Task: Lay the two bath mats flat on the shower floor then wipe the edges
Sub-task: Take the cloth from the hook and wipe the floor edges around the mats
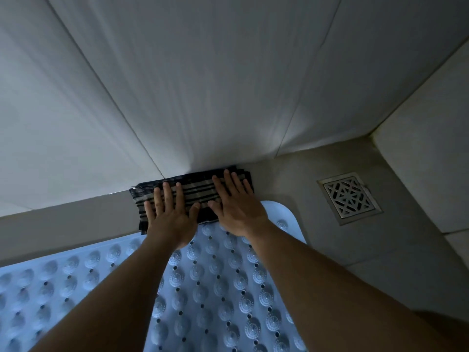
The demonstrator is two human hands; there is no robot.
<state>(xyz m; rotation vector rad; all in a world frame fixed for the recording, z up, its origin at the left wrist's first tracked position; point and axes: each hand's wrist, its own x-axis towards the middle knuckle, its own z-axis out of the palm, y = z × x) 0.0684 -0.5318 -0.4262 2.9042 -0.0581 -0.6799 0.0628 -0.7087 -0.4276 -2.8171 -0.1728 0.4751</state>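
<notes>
A pale blue bath mat point(218, 283) with round bumps and small holes lies flat on the shower floor, filling the lower part of the view. I cannot make out a seam between two mats. A dark striped cloth point(195, 190), folded, lies on the floor strip between the mat's far edge and the wall. My left hand point(170, 214) presses flat on the cloth's left half with fingers spread. My right hand point(234, 203) presses flat on its right half, its heel over the mat's edge.
White wall tiles point(203, 85) rise straight ahead. A square metal floor drain point(349, 196) sits in the beige floor to the right of the mat. A second tiled wall point(431, 161) closes the corner on the right.
</notes>
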